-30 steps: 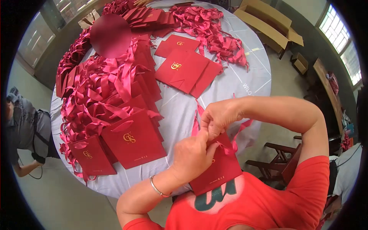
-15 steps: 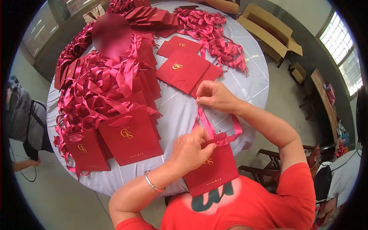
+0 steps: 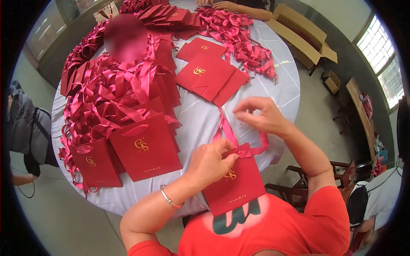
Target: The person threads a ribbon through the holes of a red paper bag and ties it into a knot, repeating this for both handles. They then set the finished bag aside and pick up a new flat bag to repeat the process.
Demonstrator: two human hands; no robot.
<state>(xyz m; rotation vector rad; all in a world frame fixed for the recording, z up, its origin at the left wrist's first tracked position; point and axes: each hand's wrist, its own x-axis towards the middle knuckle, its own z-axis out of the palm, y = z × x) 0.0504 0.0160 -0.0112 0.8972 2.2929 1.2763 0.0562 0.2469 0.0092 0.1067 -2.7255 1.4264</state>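
My left hand (image 3: 209,163), with a bracelet at the wrist, pinches the top edge of a small red paper gift bag (image 3: 239,187) at the table's near edge. Gold lettering on its front is partly covered by my fingers. Pink ribbon (image 3: 228,132) runs from the bag's top, one length lying away across the cloth and a loop standing at the right. Over the table, just right of that ribbon, my right hand (image 3: 265,116) is held with thumb and fingers curved apart, nothing between them. Flat red bags (image 3: 205,72) lie beyond it.
Rows of red bags with ribbon handles (image 3: 145,147) fill the table's left side. A heap of loose pink ribbons (image 3: 243,38) lies at the far right. Another person's hand (image 3: 225,6) rests at the far edge. Cardboard boxes (image 3: 299,36) stand right of the table.
My right hand has let go of the ribbon's end and moved right, its fingers parting. My left hand stays on the bag. The other person's hands have come into view at the far edge.
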